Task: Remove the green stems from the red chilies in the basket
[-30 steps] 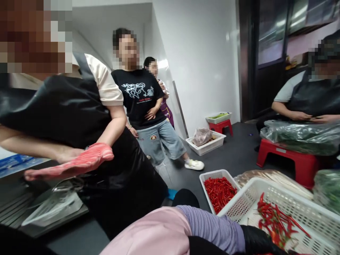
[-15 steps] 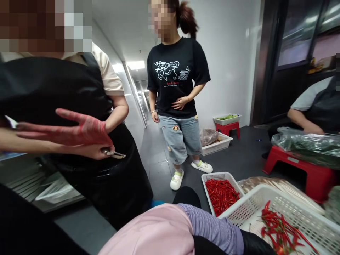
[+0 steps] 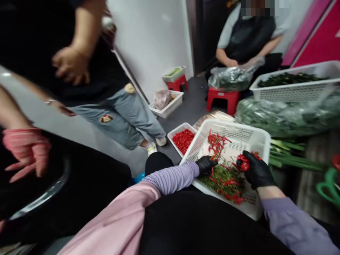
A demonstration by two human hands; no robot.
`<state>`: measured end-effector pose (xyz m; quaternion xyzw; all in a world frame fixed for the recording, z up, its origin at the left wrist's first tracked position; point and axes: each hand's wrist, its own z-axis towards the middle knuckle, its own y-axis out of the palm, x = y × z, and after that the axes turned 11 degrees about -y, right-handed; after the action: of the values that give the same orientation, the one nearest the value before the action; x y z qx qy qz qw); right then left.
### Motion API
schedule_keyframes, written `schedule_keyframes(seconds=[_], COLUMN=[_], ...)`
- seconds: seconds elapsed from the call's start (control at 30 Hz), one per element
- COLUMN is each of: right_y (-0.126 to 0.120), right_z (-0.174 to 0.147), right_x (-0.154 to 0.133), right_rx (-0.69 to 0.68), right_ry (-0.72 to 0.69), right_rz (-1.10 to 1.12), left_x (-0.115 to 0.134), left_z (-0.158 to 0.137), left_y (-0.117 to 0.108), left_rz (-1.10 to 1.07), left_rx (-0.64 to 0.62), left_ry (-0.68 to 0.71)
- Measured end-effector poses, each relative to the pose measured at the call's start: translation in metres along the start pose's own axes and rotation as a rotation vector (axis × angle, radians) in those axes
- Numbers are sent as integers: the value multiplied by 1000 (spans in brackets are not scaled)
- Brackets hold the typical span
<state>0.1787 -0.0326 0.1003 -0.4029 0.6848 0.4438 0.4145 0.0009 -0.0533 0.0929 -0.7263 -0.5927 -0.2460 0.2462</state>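
Two black-gloved hands work over a large white perforated basket [image 3: 255, 137], set close in front of the person's lap and somewhat to the right. Nearest, on the basket's near side, lies a heap of green chilli stems [image 3: 221, 177], with a few loose red chillies [image 3: 235, 198] scattered along its near edge; the stems point every which way.

The left hand [image 3: 207, 165] reaches in from the left at the border between that heap and a clump of red chillies [image 3: 217, 141] farther out. Its fingers are curled, and I cannot tell whether its grip holds anything. The right hand [image 3: 248, 166] is raised at the basket's right side, its grip closed around a bunch of red chillies [image 3: 243, 163], with blur hiding how many.

That clump lies just beyond the left hand, its length running roughly away from the person towards the far wall; from the right hand it sits to the left and farther off. Of the two, the left hand is the nearer.

Past the large basket, on its left, a smaller white basket [image 3: 174, 147] holds a dense pile of red chillies [image 3: 183, 140]. Farther back, a red stool [image 3: 225, 100] carries a transparent plastic bag [image 3: 225, 79], and a seated co-worker [image 3: 249, 39] has both hands at it.
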Motion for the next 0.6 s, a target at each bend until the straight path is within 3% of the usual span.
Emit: schedule_keyframes(seconds=[0.1,0.17,0.37,0.6], right_y=[0,2,6,8], right_z=[1,-3,-10,-9], right_x=[-5,0,21,9], right_rx=[-93,-169,-282,-273], right_ry=[233,286,82,213], right_rz=[167,152,-55,126], left_x=[-2,-3,0,6], left_z=[7,12,19,11], left_y=[1,1,7,7], left_rz=[63,70,71,-11], left_rx=[-21,-45,-239,-328], left_ry=[107,167,191,36])
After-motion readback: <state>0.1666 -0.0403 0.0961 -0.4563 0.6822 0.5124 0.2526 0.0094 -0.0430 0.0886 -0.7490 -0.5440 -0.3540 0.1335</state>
